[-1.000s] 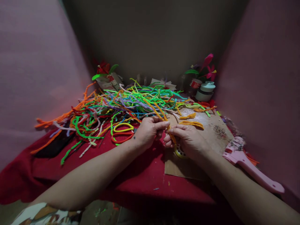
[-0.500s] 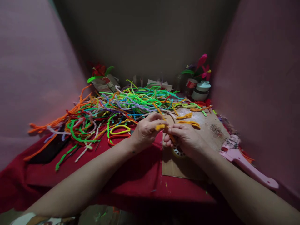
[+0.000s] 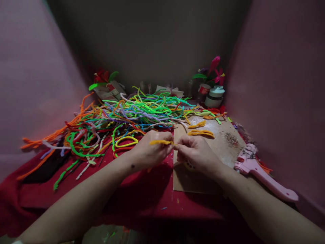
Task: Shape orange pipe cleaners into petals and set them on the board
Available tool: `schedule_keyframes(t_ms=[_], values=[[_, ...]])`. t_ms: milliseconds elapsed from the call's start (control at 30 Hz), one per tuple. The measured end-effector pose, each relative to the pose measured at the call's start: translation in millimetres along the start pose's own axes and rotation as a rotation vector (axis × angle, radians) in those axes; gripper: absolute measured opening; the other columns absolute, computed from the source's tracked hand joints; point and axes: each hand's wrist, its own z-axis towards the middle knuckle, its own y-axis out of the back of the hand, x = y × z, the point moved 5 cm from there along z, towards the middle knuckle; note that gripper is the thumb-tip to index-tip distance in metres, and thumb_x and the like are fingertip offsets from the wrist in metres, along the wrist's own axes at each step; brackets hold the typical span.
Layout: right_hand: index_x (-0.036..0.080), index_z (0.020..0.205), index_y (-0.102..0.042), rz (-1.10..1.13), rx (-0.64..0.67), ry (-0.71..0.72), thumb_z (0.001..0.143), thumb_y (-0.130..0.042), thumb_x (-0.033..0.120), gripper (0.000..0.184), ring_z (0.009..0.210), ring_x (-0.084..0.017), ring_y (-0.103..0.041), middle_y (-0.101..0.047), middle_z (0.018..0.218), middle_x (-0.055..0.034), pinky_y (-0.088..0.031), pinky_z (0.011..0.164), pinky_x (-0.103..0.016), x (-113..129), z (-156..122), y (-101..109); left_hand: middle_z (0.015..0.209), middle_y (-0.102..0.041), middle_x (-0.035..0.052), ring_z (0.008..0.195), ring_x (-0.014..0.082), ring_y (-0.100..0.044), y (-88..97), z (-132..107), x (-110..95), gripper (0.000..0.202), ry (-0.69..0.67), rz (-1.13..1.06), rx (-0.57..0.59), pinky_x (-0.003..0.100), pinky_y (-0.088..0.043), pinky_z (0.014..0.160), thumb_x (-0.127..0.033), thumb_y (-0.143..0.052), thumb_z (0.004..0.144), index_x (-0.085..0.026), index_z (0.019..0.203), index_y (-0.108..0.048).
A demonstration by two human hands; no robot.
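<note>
A short yellow-orange pipe cleaner point(image 3: 160, 142) lies across my left hand point(image 3: 149, 154), whose fingers are closed around it. My right hand point(image 3: 196, 152) pinches its other end, so both hands meet just over the cardboard's left edge. Fingers hide part of the strand between them. Beyond my right hand, more yellow-orange pipe cleaner pieces point(image 3: 201, 134) rest on the cardboard sheet point(image 3: 188, 184). Under that hand a round, holed object point(image 3: 190, 165) shows only in part. Close to my left wrist are scissors point(image 3: 127, 140) with yellow and red handles, their blades hidden.
A tangled heap of colourful pipe cleaners point(image 3: 142, 112) covers the table's back and left. On the right lies a pink tool point(image 3: 269, 181) with a long handle. Behind stand a lidded jar point(image 3: 214, 97) and pink flowers point(image 3: 215, 67). Red cloth point(image 3: 152, 200) covers the table.
My left hand has turned more back-up and shifted left, and the strand now stretches between the two hands. The whole view has shifted slightly, moving the scene left.
</note>
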Motion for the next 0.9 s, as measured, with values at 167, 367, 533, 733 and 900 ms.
schedule_keyframes(t_ms=[167, 367, 533, 733, 900], values=[[0.016, 0.064, -0.056, -0.551, -0.289, 0.568, 0.078, -0.046, 0.014, 0.018, 0.05, -0.011, -0.048, -0.055, 0.054, -0.0021, -0.034, 0.052, -0.025, 23, -20, 3, 0.042, -0.032, -0.0067, 0.034, 0.0025, -0.022, -23.6, 3, 17, 0.015, 0.509, -1.086, 0.281, 0.017, -0.016, 0.034, -0.022, -0.057, 0.064, -0.013, 0.056, -0.048], [0.016, 0.069, -0.057, -0.482, -0.376, 0.645, 0.081, -0.047, 0.013, 0.016, 0.053, -0.012, -0.052, -0.059, 0.058, -0.0034, -0.038, 0.055, -0.025, 25, -23, 7, 0.044, -0.04, -0.0048, 0.033, 0.0021, -0.026, -32.7, 4, 16, 0.023, 0.546, -1.335, 0.267, 0.015, -0.019, 0.032, -0.029, -0.059, 0.071, -0.012, 0.059, -0.049], [0.016, 0.068, -0.056, 0.078, -0.213, 0.221, 0.083, -0.048, 0.025, 0.019, 0.051, -0.011, -0.054, -0.06, 0.057, -0.002, -0.042, 0.052, -0.023, 10, -6, 11, 0.069, -0.056, 0.0008, 0.06, 0.0079, -0.052, 3.6, 6, 17, 0.016, 0.106, -0.74, -0.234, 0.019, -0.043, 0.057, -0.028, -0.063, 0.074, -0.013, 0.078, -0.06], [0.016, 0.069, -0.057, 0.383, -0.067, 0.082, 0.079, -0.055, 0.029, 0.017, 0.049, -0.009, -0.052, -0.06, 0.054, 0.0008, -0.042, 0.052, -0.022, 8, -4, 8, 0.09, -0.056, 0.0069, 0.085, 0.0132, -0.054, 19.1, -3, -7, 0.015, -0.364, -0.173, -0.333, 0.024, -0.044, 0.073, -0.022, -0.052, 0.083, -0.017, 0.087, -0.065], [0.017, 0.069, -0.057, 0.143, -0.105, 0.182, 0.082, -0.051, 0.027, 0.017, 0.05, -0.011, -0.053, -0.059, 0.055, -0.0004, -0.042, 0.051, -0.023, 13, -10, 7, 0.067, -0.051, 0.0006, 0.063, 0.01, -0.047, 13.3, 0, -5, 0.023, -0.047, -0.375, -0.148, 0.022, -0.039, 0.06, -0.03, -0.05, 0.082, -0.014, 0.066, -0.055]])
